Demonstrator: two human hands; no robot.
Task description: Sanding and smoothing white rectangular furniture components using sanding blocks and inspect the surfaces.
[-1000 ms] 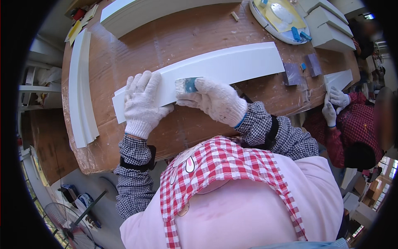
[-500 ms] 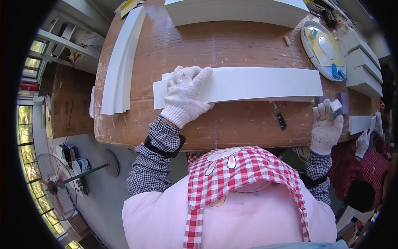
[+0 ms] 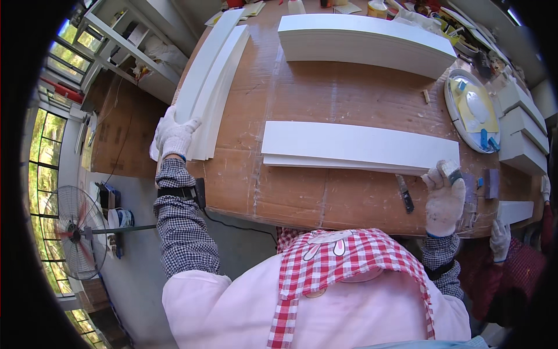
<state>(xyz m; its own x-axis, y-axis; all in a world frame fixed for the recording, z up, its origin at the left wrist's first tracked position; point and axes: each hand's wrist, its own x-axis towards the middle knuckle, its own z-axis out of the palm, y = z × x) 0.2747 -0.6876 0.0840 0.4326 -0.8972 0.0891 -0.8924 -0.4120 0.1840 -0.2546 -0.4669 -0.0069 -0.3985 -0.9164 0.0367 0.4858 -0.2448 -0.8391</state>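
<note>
My left hand point(image 3: 174, 135), in a white knit glove, is closed around the near end of a long white board point(image 3: 209, 67) at the table's left edge. That board lies along the outer side of a stack of similar white boards point(image 3: 224, 87). My right hand point(image 3: 444, 200), also gloved, has its palm up and fingers curled beside the right end of a middle pair of white boards point(image 3: 354, 139). A small greyish block point(image 3: 454, 175) shows at its fingertips, partly hidden. A black-handled knife point(image 3: 405, 195) lies just left of this hand.
A tall stack of white boards point(image 3: 366, 49) stands at the far side of the brown table point(image 3: 308, 200). To the right are a round white tray point(image 3: 450, 110) with blue pieces, and white blocks point(image 3: 523, 134). A co-worker's gloved hand point(image 3: 500, 239) is at lower right.
My left hand has left the middle boards and moved left to the side stack, where it grips a board. My right hand stays near the middle boards' right end. The view has shifted.
</note>
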